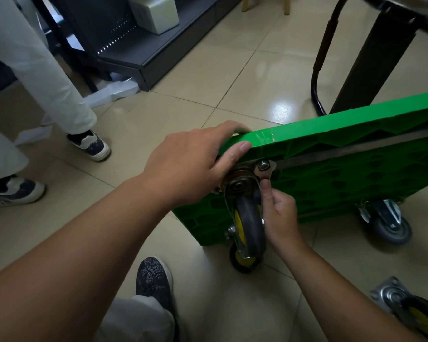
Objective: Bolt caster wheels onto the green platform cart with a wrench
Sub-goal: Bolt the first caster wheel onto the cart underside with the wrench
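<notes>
Head view showed the caster [248, 218] at the near corner of the green platform cart [356, 154] (tipped on edge, underside toward the camera), with the wheel's long axis running 12 to 6. The right hand [279, 213], the nearer one, pinched the mounting plate [263, 174] from 5 o'clock, just below a nut [264, 165]. The left hand [190, 166] gripped the cart's top corner at 10 o'clock. No wrench or legible writing showed.

Our left hand [183, 166] holds the platform cart's [356, 144] upper corner, our right hand [279, 215] just right of the mounted caster [248, 218] below; a loose caster [405, 307] lies on the floor [232, 70] farther right.
</notes>
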